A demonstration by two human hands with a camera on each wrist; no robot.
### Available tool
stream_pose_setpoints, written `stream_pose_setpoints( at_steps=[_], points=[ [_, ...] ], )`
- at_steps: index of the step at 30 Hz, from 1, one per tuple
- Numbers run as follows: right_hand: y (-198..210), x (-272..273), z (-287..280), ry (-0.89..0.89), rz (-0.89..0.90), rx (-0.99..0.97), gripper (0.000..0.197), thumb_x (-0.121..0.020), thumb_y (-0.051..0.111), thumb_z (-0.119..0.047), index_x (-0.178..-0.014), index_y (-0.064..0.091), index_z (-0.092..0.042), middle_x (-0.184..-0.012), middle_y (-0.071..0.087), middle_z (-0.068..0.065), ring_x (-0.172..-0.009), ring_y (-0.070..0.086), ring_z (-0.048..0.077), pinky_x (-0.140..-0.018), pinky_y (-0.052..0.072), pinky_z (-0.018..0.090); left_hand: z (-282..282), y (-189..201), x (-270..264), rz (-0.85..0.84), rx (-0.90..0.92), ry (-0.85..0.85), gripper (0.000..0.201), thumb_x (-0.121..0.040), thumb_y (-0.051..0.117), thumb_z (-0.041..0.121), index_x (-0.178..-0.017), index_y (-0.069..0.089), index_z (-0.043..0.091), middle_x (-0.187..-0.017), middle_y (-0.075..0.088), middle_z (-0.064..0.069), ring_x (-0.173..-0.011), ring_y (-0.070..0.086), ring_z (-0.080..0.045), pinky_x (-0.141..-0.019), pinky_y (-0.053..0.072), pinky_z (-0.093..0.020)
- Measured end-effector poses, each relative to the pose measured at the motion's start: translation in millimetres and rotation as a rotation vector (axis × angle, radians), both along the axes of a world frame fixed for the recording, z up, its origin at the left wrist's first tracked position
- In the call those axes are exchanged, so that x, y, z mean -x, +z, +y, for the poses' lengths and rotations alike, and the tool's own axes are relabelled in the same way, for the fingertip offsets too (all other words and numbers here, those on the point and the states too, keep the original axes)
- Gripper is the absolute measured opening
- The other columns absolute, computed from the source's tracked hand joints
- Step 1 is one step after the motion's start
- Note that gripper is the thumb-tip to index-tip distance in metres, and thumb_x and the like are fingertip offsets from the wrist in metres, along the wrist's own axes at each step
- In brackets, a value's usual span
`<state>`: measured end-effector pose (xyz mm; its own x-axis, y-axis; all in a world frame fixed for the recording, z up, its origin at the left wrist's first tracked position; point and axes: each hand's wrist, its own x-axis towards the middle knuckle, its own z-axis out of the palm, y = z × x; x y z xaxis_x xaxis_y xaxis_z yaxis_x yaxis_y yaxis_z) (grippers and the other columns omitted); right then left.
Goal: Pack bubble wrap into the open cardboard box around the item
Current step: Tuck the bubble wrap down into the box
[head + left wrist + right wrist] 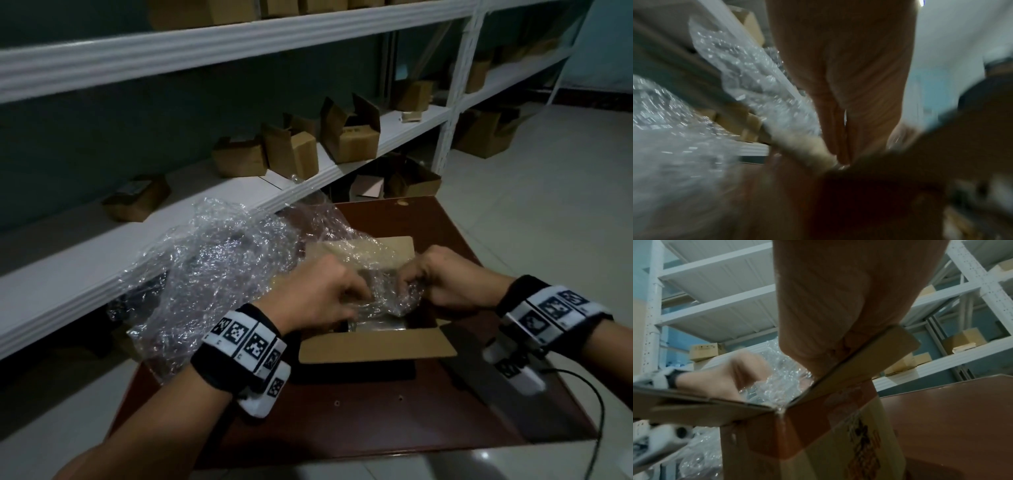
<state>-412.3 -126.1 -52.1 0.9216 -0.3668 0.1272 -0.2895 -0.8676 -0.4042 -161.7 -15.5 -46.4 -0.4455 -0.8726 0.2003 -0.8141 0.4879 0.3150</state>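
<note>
Both hands meet over the mouth of the cardboard box (376,347), knuckles up and wrists bent down. The left hand (318,294) comes in from 8 o'clock, fingers curled and thumb closed onto a wad of bubble wrap (212,270). The right hand (452,281) comes in from 4 o'clock, fingers bunched tight on the same wad; in the right wrist view its heel lies against the box's right flap. The left wrist view is too blurred to add more than a palm with wrap beside it.

The wad sits in the box opening between the hands, while the larger, loose part of the sheet billows over the box's left side toward 10 o'clock and past the table edge. Wrap and hands hide what lies inside.

Both wrists carry wristbands (250,346) printed with black-and-white square code markers. Red-orange lettering (863,441) runs down the box's side wall, too smeared to read.

The box stands on a dark brown table (376,431), its near flap folded out toward 6 o'clock. White shelving (239,192) runs behind from 8 to 1 o'clock, holding small cartons (349,137) near 12 o'clock, some open. A black cable (597,407) loops at 4 o'clock below the right wrist, over pale floor tiles (548,205)
</note>
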Motion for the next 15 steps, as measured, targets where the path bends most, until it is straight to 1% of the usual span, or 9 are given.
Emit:
stream_pose_setpoints(
  at_steps=[2, 3, 4, 5, 6, 7, 9, 12, 15],
  points=[
    [0, -1, 0, -0.023, -0.005, -0.026, 0.037, -0.079, 0.065, 0.011, -0.084, 0.077, -0.024, -0.085, 0.075, -0.017, -0.086, 0.071, -0.004, -0.083, 0.056, 0.029, 3, 24, 5, 0.201, 0.351, -0.047, 0.024, -0.083, 0.087, 0.028, -0.102, 0.08, 0.014, -0.1, 0.078, 0.001, -0.09, 0.072, -0.007, -0.08, 0.062, -0.029],
    [1, -1, 0, -0.037, -0.001, -0.034, 0.037, -0.078, 0.064, 0.011, -0.083, 0.077, -0.023, -0.084, 0.075, -0.016, -0.085, 0.071, -0.004, -0.082, 0.056, 0.028, 3, 35, 7, 0.194, 0.516, -0.024, 0.033, -0.082, 0.087, 0.031, -0.107, 0.078, 0.011, -0.11, 0.076, -0.005, -0.103, 0.07, -0.013, -0.089, 0.06, -0.034],
    [1, -2, -1, -0.048, 0.004, -0.038, 0.037, -0.077, 0.064, 0.011, -0.082, 0.077, -0.023, -0.083, 0.075, -0.016, -0.084, 0.071, -0.004, -0.082, 0.056, 0.028, 0, 42, 6, 0.129, 0.603, 0.022, 0.047, -0.08, 0.087, 0.036, -0.117, 0.075, 0.01, -0.128, 0.069, -0.01, -0.123, 0.062, -0.02, -0.102, 0.054, -0.041],
    [1, -3, -1, -0.057, 0.007, -0.043, 0.038, -0.076, 0.063, 0.012, -0.082, 0.078, -0.023, -0.083, 0.075, -0.016, -0.084, 0.071, -0.004, -0.082, 0.056, 0.028, -3, 47, 2, 0.027, 0.581, 0.065, 0.061, -0.077, 0.087, 0.042, -0.129, 0.069, 0.013, -0.145, 0.057, -0.013, -0.138, 0.048, -0.025, -0.113, 0.045, -0.047],
    [0, -3, -2, -0.063, 0.005, -0.054, 0.039, -0.076, 0.063, 0.012, -0.082, 0.078, -0.024, -0.083, 0.076, -0.017, -0.084, 0.071, -0.004, -0.082, 0.056, 0.027, -4, 48, -3, -0.07, 0.46, 0.098, 0.074, -0.076, 0.086, 0.046, -0.14, 0.061, 0.019, -0.155, 0.047, -0.01, -0.146, 0.038, -0.025, -0.118, 0.037, -0.05],
    [1, -4, -2, -0.067, 0.001, -0.07, 0.04, -0.077, 0.064, 0.013, -0.082, 0.078, -0.024, -0.084, 0.076, -0.018, -0.084, 0.071, -0.004, -0.082, 0.056, 0.026, -5, 45, -8, -0.156, 0.293, 0.132, 0.083, -0.075, 0.085, 0.048, -0.148, 0.052, 0.024, -0.157, 0.043, -0.005, -0.147, 0.035, -0.023, -0.12, 0.035, -0.05],
    [2, -4, 0, -0.072, -0.003, -0.098, 0.038, -0.078, 0.066, 0.011, -0.082, 0.079, -0.024, -0.084, 0.076, -0.017, -0.085, 0.072, -0.003, -0.082, 0.056, 0.025, -5, 33, -15, -0.32, 0.055, 0.192, 0.086, -0.078, 0.083, 0.048, -0.151, 0.042, 0.031, -0.147, 0.05, 0.007, -0.137, 0.043, -0.016, -0.115, 0.038, -0.039],
    [4, -4, 2, -0.081, 0.014, -0.111, 0.029, -0.079, 0.069, 0.004, -0.082, 0.079, -0.023, -0.084, 0.077, -0.015, -0.085, 0.072, -0.002, -0.082, 0.056, 0.028, -4, 16, -16, -0.366, -0.004, 0.155, 0.058, -0.083, 0.082, 0.038, -0.133, 0.054, 0.029, -0.118, 0.063, 0.01, -0.11, 0.057, -0.013, -0.099, 0.047, -0.028],
    [3, -5, 0, -0.11, 0.069, -0.076, 0.029, -0.076, 0.069, 0.0, -0.081, 0.078, -0.027, -0.082, 0.076, -0.017, -0.084, 0.071, -0.003, -0.082, 0.057, 0.033, -4, 5, -8, -0.374, -0.039, 0.102, 0.035, -0.088, 0.079, 0.036, -0.114, 0.06, 0.022, -0.092, 0.06, 0.007, -0.088, 0.061, -0.014, -0.086, 0.055, -0.027]
  ],
)
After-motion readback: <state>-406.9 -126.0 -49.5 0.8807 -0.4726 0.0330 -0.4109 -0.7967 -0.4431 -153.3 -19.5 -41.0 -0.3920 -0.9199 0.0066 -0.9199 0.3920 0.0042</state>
